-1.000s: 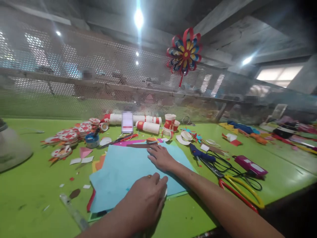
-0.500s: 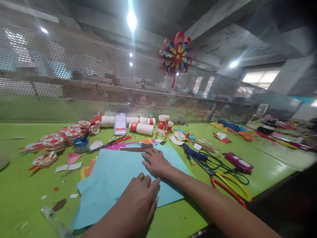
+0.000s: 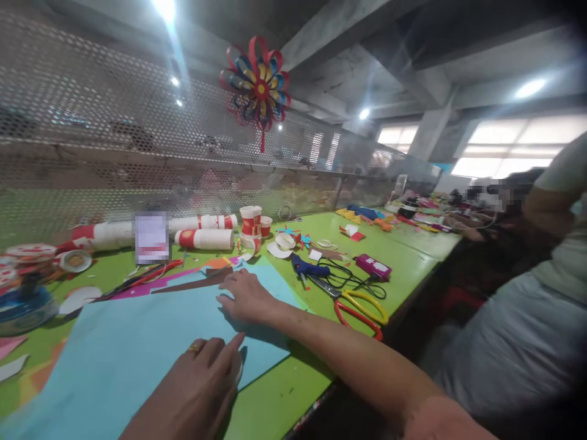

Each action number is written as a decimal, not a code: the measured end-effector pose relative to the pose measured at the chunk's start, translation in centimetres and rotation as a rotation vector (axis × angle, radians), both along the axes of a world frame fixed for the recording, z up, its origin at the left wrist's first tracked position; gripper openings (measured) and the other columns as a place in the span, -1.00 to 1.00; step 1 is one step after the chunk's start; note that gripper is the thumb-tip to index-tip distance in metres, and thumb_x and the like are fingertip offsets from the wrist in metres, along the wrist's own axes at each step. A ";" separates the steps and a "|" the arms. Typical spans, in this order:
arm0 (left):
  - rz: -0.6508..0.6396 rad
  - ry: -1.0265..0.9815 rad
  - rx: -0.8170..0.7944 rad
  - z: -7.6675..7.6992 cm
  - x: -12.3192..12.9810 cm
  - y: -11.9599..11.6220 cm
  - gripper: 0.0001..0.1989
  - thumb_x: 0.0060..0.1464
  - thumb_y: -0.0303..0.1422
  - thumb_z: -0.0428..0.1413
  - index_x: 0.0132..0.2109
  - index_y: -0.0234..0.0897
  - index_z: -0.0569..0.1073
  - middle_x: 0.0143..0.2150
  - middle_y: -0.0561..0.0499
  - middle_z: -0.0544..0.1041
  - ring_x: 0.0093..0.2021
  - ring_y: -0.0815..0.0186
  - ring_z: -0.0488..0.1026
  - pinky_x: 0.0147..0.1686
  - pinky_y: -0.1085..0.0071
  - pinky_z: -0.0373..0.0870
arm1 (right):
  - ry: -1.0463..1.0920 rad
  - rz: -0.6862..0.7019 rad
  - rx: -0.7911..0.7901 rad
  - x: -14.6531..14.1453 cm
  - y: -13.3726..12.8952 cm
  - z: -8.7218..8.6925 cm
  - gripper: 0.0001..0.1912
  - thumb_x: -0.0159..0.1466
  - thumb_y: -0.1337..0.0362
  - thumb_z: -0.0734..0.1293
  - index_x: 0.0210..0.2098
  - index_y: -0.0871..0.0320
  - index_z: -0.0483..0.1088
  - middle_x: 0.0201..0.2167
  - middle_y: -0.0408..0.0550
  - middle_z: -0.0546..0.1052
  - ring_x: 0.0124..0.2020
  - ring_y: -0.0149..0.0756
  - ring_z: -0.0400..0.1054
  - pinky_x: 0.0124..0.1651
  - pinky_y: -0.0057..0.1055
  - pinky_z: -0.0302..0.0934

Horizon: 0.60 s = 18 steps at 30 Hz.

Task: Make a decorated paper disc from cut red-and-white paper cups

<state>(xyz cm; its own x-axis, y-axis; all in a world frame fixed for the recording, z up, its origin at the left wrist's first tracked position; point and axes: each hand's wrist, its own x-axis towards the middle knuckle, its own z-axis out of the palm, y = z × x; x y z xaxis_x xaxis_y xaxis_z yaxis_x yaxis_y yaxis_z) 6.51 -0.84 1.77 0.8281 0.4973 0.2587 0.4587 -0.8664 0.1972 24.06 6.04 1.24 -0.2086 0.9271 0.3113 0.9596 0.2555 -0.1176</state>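
Observation:
A large light blue sheet [image 3: 132, 342] lies over other coloured papers on the green table. My right hand [image 3: 245, 296] rests on its upper right part, fingers spread, nothing in it. Nearer to me, my left hand [image 3: 206, 373] is over the sheet's lower right edge, its fingers bent; a small white rounded thing shows beside them, mostly hidden by the hand. A dark brown strip [image 3: 192, 282] lies just beyond my right hand, along the top of the sheet. Right of the sheet are big scissors [image 3: 362, 305] with red and yellow handles and a blue glue gun [image 3: 309, 267].
Stacked paper cups [image 3: 206, 238] and a blurred upright card [image 3: 151, 238] stand at the back. A blue jar [image 3: 25, 305] is at the left. A purple box [image 3: 373, 267] with black cable lies at the right. A paper flower [image 3: 261, 88] hangs above. A person [image 3: 518, 330] is at the far right.
The view has turned to the right, so the table things appear further left and a person has come into view. Both hands keep about the same places on the sheet.

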 end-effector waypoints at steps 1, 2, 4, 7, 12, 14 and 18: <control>-0.011 0.008 0.005 0.0 0.0 0.0 -0.67 0.18 -0.40 -0.10 0.00 -0.22 0.46 -0.12 -0.13 0.52 -0.19 0.16 0.43 -0.14 0.22 0.36 | 0.017 -0.018 0.009 0.3 -0.2 0.1 -0.71 0.31 0.18 0.25 -0.11 0.20 0.49 -0.10 0.07 0.54 -0.04 -0.13 0.32 -0.04 -0.26 0.17; -0.021 0.016 0.010 0.1 0.0 0.1 -0.67 0.18 -0.40 -0.10 0.01 -0.22 0.46 -0.11 -0.13 0.53 -0.18 0.15 0.43 -0.13 0.21 0.36 | 0.033 -0.035 0.017 0.5 -0.4 0.3 -0.72 0.32 0.21 0.23 -0.14 0.21 0.51 -0.15 0.07 0.56 -0.08 -0.15 0.35 -0.06 -0.30 0.16; -0.026 0.026 0.009 0.1 0.1 0.1 -0.65 0.17 -0.41 -0.10 0.04 -0.24 0.45 -0.10 -0.15 0.53 -0.16 0.13 0.44 -0.13 0.19 0.37 | 0.063 -0.064 0.029 1.0 -0.9 0.5 -0.72 0.35 0.27 0.19 -0.17 0.22 0.51 -0.21 0.07 0.58 -0.17 -0.20 0.40 -0.11 -0.34 0.16; -0.002 0.036 -0.017 0.2 0.1 0.1 -0.62 0.18 -0.41 -0.12 0.08 -0.28 0.43 -0.10 -0.19 0.53 -0.16 0.10 0.45 -0.13 0.16 0.40 | 0.097 -0.085 0.042 1.5 -1.5 0.8 -0.71 0.38 0.28 0.16 -0.13 0.22 0.48 -0.22 0.06 0.59 -0.21 -0.23 0.43 -0.15 -0.38 0.16; 0.036 -0.003 -0.041 0.9 -0.1 -0.4 -0.59 0.16 -0.43 -0.12 0.12 -0.22 0.38 -0.12 -0.16 0.52 -0.17 0.14 0.45 -0.15 0.22 0.42 | 0.124 -0.052 0.041 1.7 -1.8 1.0 -0.73 0.36 0.35 0.17 -0.08 0.22 0.46 -0.27 0.06 0.60 -0.25 -0.22 0.45 -0.18 -0.39 0.18; 0.043 -0.008 -0.050 1.1 0.0 -0.5 -0.57 0.14 -0.46 -0.13 0.13 -0.22 0.37 -0.12 -0.16 0.51 -0.17 0.16 0.45 -0.17 0.24 0.42 | 0.122 -0.006 0.030 1.5 -2.0 1.1 -0.72 0.31 0.39 0.21 -0.04 0.20 0.46 -0.26 0.04 0.60 -0.25 -0.22 0.45 -0.19 -0.39 0.19; 0.046 0.027 -0.042 0.8 0.1 -0.4 -0.55 0.06 -0.54 -0.12 0.08 -0.21 0.39 -0.10 -0.15 0.49 -0.15 0.16 0.42 -0.13 0.22 0.40 | 0.096 0.121 0.007 1.2 -3.2 1.8 -0.71 0.21 0.41 0.31 -0.08 0.13 0.50 -0.19 -0.03 0.58 -0.25 -0.28 0.43 -0.20 -0.44 0.21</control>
